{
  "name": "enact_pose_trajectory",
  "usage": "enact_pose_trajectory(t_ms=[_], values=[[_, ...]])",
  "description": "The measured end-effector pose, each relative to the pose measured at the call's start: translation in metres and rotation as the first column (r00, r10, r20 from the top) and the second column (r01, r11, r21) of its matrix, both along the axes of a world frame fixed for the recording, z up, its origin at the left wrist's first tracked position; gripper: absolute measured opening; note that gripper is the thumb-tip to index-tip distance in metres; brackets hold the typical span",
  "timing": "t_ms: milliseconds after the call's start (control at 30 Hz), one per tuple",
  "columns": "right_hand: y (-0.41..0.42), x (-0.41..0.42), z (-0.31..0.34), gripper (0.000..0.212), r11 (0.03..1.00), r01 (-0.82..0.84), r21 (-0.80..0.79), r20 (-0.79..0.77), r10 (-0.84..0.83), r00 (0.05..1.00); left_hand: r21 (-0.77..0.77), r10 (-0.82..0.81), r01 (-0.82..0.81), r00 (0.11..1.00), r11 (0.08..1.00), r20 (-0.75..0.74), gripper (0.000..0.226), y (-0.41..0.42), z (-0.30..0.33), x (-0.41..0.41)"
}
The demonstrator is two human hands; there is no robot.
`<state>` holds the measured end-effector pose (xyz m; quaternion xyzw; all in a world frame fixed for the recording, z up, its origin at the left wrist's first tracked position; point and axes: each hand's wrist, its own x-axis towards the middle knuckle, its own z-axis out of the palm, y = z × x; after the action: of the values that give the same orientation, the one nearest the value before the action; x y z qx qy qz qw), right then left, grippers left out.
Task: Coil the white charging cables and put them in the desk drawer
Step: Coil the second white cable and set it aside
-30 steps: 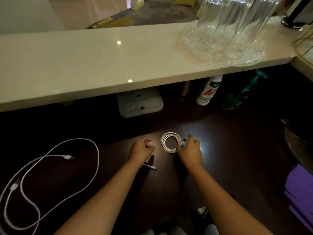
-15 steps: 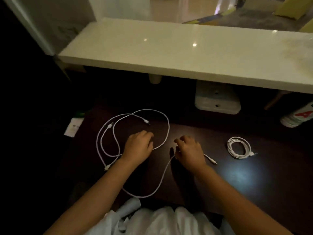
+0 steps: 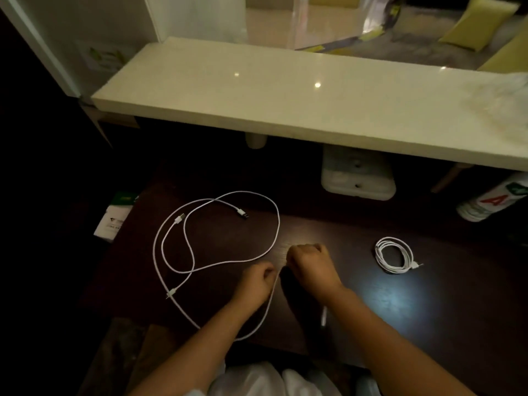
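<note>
Loose white charging cables (image 3: 275,224) sprawl in big loops across the dark desk (image 3: 428,310), with their plugs lying at the left and middle. My left hand (image 3: 255,282) pinches one cable strand near the desk's front. Beside it, my right hand (image 3: 310,262) is closed in a fist on the same cable, whose plug end (image 3: 323,317) hangs below my wrist. A coiled white cable (image 3: 395,254) rests apart on the desk to the right. No drawer is visible.
A pale stone counter (image 3: 285,101) overhangs the back of the desk. Under it sit a white plastic box (image 3: 357,178) and a bottle lying on its side (image 3: 494,201) at the right. A paper packet (image 3: 113,221) lies off the desk's left edge.
My view swung left from the coiled cable to the loose cables. Both hands left the coil, moved to the loose cable and closed on one strand near the desk's front.
</note>
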<state>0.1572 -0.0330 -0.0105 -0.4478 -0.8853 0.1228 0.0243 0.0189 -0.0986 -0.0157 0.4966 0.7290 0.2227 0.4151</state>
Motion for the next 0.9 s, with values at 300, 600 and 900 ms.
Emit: enact_pose_trajectory(t_ms=[300,600,900], values=[[0.037,-0.005,0.059,0.008,0.958,0.240,-0.155,-0.558,-0.285,0.779,-0.108,0.085,-0.042,0.897,0.993,0.433,0.021,0.043,0.073,-0.024],[0.050,0.000,0.086,0.013,0.908,0.264,-0.325,-0.613,-0.414,0.673,-0.066,0.153,-0.485,0.141,0.872,0.978,0.032,0.077,0.147,-0.072],[0.024,-0.049,0.139,0.028,1.000,0.017,-0.005,0.126,-0.016,0.992,0.297,-0.012,-0.340,0.639,0.892,0.769,0.021,0.073,0.162,-0.066]])
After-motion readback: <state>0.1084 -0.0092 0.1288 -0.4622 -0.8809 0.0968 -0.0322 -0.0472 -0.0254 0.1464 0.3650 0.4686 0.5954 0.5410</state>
